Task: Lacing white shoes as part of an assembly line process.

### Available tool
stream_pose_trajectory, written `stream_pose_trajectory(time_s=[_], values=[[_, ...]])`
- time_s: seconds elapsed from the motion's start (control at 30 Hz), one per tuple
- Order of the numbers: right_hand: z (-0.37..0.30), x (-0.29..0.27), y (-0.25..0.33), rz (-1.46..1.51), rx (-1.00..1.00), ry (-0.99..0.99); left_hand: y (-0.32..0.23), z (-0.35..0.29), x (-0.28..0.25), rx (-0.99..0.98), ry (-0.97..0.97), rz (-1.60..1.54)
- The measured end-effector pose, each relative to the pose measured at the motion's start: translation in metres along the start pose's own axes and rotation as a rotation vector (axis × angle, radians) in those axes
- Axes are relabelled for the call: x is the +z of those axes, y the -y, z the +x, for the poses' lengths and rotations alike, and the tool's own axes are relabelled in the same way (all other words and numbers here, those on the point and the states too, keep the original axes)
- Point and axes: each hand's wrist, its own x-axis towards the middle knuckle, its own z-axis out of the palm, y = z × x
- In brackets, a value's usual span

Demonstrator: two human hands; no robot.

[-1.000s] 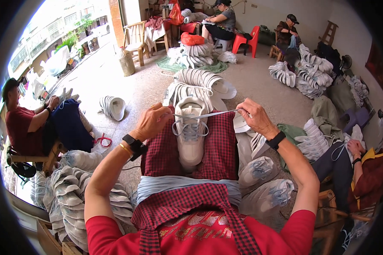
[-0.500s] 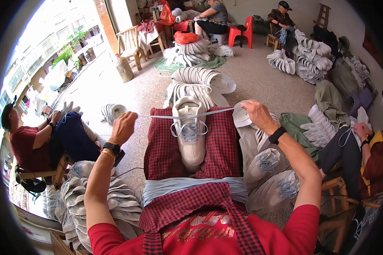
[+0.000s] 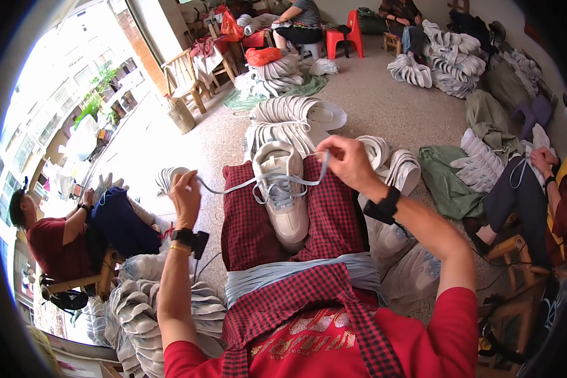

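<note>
A white sneaker (image 3: 285, 192) lies toe-away on my lap, on a red checked apron (image 3: 246, 220). A pale blue lace (image 3: 233, 184) runs through its eyelets. My left hand (image 3: 185, 196) is out to the left, pinching one end of the lace pulled taut. My right hand (image 3: 345, 162) is just above and right of the shoe, fingers closed on the other end of the lace. A bundle of pale blue laces (image 3: 283, 274) lies across my waist.
Rows of white sneakers (image 3: 296, 116) stand on the floor ahead, with more piles (image 3: 138, 309) at my left and at the far right (image 3: 447, 57). A person in red (image 3: 57, 239) sits at left; another person (image 3: 529, 189) sits at right. Wooden chairs (image 3: 186, 79) stand by the doorway.
My left hand swung out to the left and lowered, drawing the lace through. My right hand shifted left toward the shoe's opening. The camera view tilted slightly.
</note>
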Motion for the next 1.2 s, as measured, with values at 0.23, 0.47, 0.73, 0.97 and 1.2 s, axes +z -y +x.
stream_pose_trajectory(time_s=[0.23, 0.47, 0.73, 0.97, 1.2], values=[[0.007, 0.036, -0.002, 0.025, 0.017, 0.235, -0.123, 0.028, 0.037, 0.118, 0.381, -0.371], [0.005, 0.040, -0.008, 0.036, 0.049, 0.194, -0.149, 0.029, 0.062, 0.237, 0.657, -0.379], [0.006, 0.043, -0.006, -0.010, 0.016, 0.154, -0.148, 0.026, 0.067, 0.254, 0.660, -0.344], [0.009, 0.053, -0.011, 0.053, 0.049, 0.162, -0.154, 0.022, 0.068, 0.238, 0.638, -0.378], [0.021, 0.043, -0.010, 0.062, 0.149, 0.395, -0.146, 0.031, 0.073, 0.327, 0.660, -0.290]])
